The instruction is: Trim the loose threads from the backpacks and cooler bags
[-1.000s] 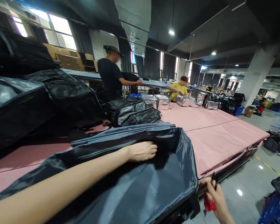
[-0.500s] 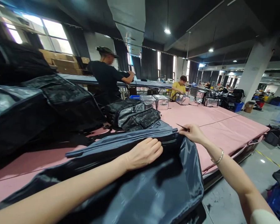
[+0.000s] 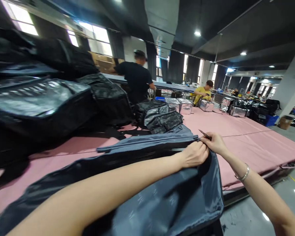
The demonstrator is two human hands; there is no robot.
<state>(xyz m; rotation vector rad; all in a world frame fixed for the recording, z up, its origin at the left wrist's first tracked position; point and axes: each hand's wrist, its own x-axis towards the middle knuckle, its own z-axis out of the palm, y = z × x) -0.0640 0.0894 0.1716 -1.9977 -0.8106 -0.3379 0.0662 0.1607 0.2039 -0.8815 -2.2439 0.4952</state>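
Observation:
A large black bag with a grey-blue lining lies opened before me on the pink-covered table. At its far right corner my left hand is closed on the black edge of the bag, beside the zipper strip. Just beyond it, my right hand is closed too, its fingertips at the same corner. A thin dark pointed tool, which looks like thread snips, sticks out of the right hand toward the upper left. The rest of that tool is hidden by the fingers.
Black bags with silvery lining are piled at the left. Black backpacks lie beyond my bag, and silver insulated bags stand along the table's far side. A person in black and one in yellow work beyond.
My left hand has slid right along the bag's edge to the corner, close to my right hand. The right hand stays at the corner with the tool. The view has turned left.

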